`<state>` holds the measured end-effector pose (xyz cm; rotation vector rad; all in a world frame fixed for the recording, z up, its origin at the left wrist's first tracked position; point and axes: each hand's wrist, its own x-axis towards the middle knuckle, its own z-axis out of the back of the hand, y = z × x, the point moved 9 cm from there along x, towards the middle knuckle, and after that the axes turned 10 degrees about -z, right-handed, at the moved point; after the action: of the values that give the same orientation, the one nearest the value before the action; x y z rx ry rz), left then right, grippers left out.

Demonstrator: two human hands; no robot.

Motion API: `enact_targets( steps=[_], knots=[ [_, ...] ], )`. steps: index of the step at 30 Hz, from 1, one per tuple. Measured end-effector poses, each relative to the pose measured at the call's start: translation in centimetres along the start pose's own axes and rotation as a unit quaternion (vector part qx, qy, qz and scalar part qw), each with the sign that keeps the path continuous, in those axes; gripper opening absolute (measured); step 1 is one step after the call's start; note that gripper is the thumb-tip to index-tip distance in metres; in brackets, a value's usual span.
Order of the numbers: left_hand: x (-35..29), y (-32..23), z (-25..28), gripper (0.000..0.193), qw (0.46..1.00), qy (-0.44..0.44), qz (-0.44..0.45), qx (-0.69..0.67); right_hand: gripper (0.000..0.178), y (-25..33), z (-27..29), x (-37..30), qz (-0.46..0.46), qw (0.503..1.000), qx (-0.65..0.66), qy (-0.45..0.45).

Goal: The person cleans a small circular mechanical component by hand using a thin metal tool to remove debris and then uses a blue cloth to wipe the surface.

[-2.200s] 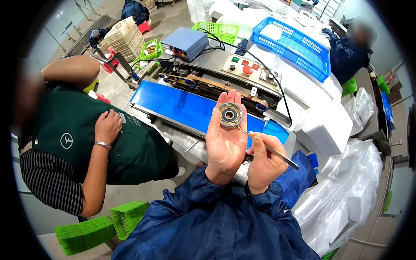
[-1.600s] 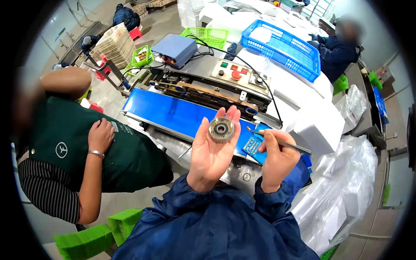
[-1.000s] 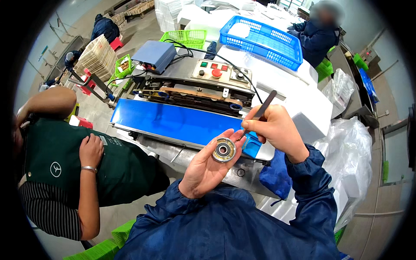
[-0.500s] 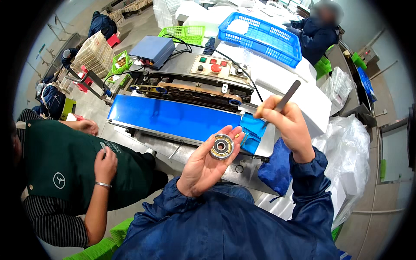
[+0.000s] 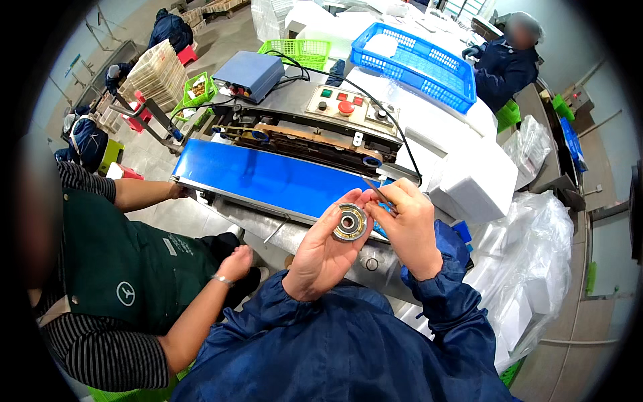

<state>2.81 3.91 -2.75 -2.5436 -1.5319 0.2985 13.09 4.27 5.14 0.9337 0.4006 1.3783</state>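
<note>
Held low in front of me, my left hand [image 5: 321, 258] is palm up, its thumb and fingers around a round metal wheel [image 5: 351, 222] with a brass-coloured ring and a dark centre hole. My right hand [image 5: 412, 231] is beside it, fingertips close to the wheel's right edge. Pinched in that hand is a dark, flat metal tool [image 5: 379, 193], its upper end pointing up and left. Whether the tool touches the wheel is hidden by my fingers. Behind my hands lies a blue compartment box, mostly covered. A thin dark ring [image 5: 372, 264] lies on the metal surface below.
Across the front runs a machine with a blue conveyor belt [image 5: 268, 175] and a button panel [image 5: 351, 107]. White foam boxes [image 5: 479, 177] and plastic-wrapped stock [image 5: 536, 261] stand at right. A co-worker in a green apron [image 5: 144, 268] is close on my left. A blue crate [image 5: 415, 67] sits beyond.
My right hand has come down and left to the wheel, and the tool has tilted the other way. The co-worker's far hand has moved to the conveyor's end.
</note>
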Motion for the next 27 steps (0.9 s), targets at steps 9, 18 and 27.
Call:
enact_targets(
  steps=[9,18,27],
  knots=[
    [0.1,0.7,0.9,0.039,0.999,-0.033,0.011,-0.018,0.009,-0.4,-0.3,-0.2,-0.004,0.999,-0.009,0.042],
    [1.0,-1.3,0.1,0.045,0.981,-0.019,-0.021,-0.193,0.011,0.1,1.5,-2.2,-0.038,0.993,0.088,-0.068],
    [0.9,-2.4,-0.9,0.043,0.979,0.008,-0.092,-0.183,0.013,2.8,-0.6,-5.2,0.001,0.981,0.153,-0.117]
  ],
)
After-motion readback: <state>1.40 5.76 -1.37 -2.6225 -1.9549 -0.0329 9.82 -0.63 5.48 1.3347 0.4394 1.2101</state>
